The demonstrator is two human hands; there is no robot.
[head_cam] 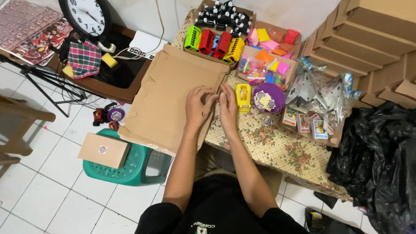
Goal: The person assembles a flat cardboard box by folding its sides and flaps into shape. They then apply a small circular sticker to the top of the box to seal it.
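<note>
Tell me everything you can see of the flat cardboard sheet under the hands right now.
The cardboard sheet is plain brown, die-cut, an unfolded box blank with scalloped notches along its left edge and crease lines. It lies flat but skewed, its right part on the floral tablecloth, its lower left corner overhanging the table above the green plastic stool. The left hand and right hand press side by side on its right edge, fingers spread. Its top corner reaches the box of toy buses.
</note>
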